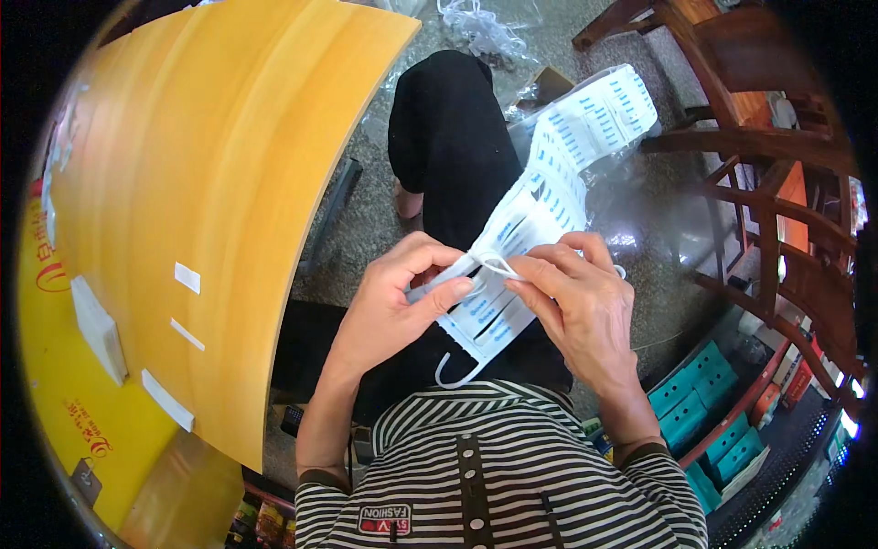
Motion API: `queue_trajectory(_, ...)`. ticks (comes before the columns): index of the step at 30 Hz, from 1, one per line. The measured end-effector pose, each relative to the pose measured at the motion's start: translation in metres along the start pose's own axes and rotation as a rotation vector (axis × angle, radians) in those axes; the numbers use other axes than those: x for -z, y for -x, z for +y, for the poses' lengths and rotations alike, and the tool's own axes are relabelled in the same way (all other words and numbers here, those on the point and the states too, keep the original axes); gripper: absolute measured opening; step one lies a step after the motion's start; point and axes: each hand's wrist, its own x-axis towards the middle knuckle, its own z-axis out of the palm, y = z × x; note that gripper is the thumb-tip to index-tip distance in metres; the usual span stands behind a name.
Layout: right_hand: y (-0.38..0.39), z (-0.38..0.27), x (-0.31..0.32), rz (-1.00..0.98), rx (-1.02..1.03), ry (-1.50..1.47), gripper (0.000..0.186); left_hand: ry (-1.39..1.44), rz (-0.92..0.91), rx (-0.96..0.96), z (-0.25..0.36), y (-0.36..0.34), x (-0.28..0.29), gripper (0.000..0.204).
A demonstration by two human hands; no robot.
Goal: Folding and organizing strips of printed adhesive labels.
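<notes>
A long white strip (560,174) with rows of blue print and dark slits hangs across my knee. It runs from my hands to the far right, and its kind I cannot make out. My left hand (398,297) pinches the near left edge of the strip between thumb and fingers. Between my hands sits a thin white loop (494,263), which my right hand (581,297) pinches with thumb and forefinger. Below them, a white hook-shaped piece (457,373) sticks out from the strip's near end, over my striped shirt.
At left stands a yellow wooden table (229,137) with small white paper pieces (187,277) and a white stack (99,329) on it. Wooden chairs (777,197) stand at right, above teal boxes (690,393). Clear plastic (480,27) lies on the far floor.
</notes>
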Motion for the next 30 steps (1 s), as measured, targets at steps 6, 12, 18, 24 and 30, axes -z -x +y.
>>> queue_trajectory(6, 0.005, -0.012, 0.012, -0.127, -0.103, 0.035, 0.018, 0.44, -0.144, 0.319, -0.01, -0.004, -0.005, 0.009)
queue_trajectory(12, 0.012, -0.013, 0.008, -0.263, -0.084, 0.191, 0.016, 0.542, -0.124, 0.367, -0.02, -0.001, -0.016, 0.011)
queue_trajectory(18, 0.006, -0.007, 0.0, -0.154, -0.13, -0.047, 0.026, 0.492, -0.126, 0.425, -0.014, -0.001, -0.018, 0.013)
queue_trajectory(24, 0.009, -0.002, -0.022, -0.068, -0.093, -0.431, 0.034, 0.336, -0.065, 0.142, -0.02, 0.004, -0.024, 0.018)
queue_trajectory(30, 0.0, 0.007, -0.022, -0.068, 0.051, -0.228, 0.022, -0.011, 0.022, 0.102, -0.012, 0.007, -0.026, 0.015)
